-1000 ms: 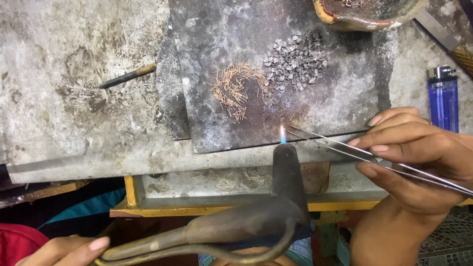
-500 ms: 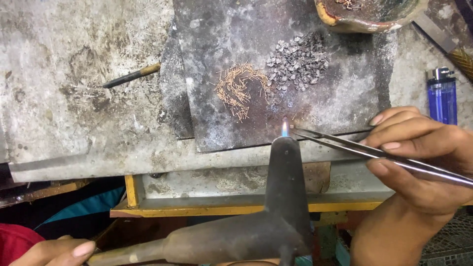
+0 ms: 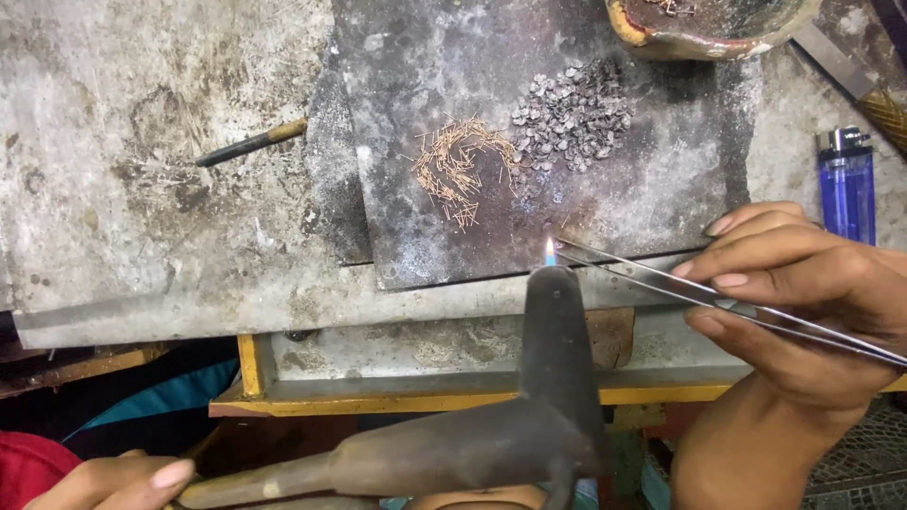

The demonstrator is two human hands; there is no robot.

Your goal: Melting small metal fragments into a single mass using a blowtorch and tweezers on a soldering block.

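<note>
Two hands work here. The right hand (image 3: 803, 302), at three o'clock, has its grip pinched on long tweezers (image 3: 680, 288), tips just beside the small flame (image 3: 550, 251) so heat meets whatever they carry; that is too small to tell. The left hand (image 3: 113, 482), at seven o'clock, meets the dark torch (image 3: 510, 416) handle; whether its grip closes I cannot tell. Copper wire bits (image 3: 458, 165) and grey pellets (image 3: 572, 118) lie at twelve o'clock on the slab (image 3: 642, 198), clear of the flame.

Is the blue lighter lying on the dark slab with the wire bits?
No, the blue lighter lies on the grey bench to the right of the dark slab, off its edge.
</note>
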